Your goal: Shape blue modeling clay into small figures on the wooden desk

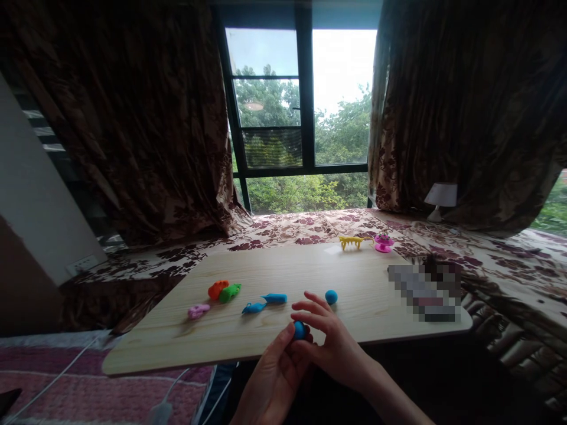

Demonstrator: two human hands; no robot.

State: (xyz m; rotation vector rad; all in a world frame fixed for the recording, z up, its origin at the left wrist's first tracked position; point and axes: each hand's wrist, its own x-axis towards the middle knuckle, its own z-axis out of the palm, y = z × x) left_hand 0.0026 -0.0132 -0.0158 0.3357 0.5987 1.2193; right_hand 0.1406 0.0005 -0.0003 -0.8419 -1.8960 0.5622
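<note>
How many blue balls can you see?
2. One blue ball sits on the table; the other blue ball is between the left hand and right hand. The hands might hide more.

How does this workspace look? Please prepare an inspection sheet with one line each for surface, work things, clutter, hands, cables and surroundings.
Surface: pale wood-grain tabletop, rounded near corners.
Work things: blue ball at the fingers; second blue ball and two blue pieces on the tabletop.
Clutter: orange piece, green piece, pink piece; yellow figure and pink stand at the far edge; blurred patch on the right, unreadable.
Hands: left hand holds the blue ball; right hand is close against it, fingers spread, exact contact partly hidden.
Cables: white cable across pink bedding, left; others below the near edge.
Surroundings: window, patterned curtains, lamp.
</note>
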